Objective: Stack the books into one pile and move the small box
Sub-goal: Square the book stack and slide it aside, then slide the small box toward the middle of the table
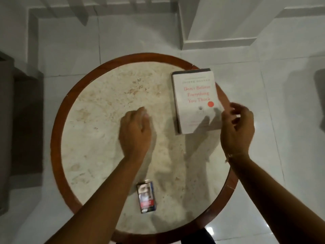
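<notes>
On the round stone-topped bench (105, 138) with its wooden rim, a white book (195, 101) with red title lettering sits on top of a darker one at the far right edge, so the pile looks made. Right hand (236, 127) hovers just beside the book's near right corner, grip loosely wide and holding nothing, while the left hand (135, 132) is mid-bench, fingers curled down, also empty. Small box (146, 197) lies flat near the front edge, well apart from the books.
</notes>
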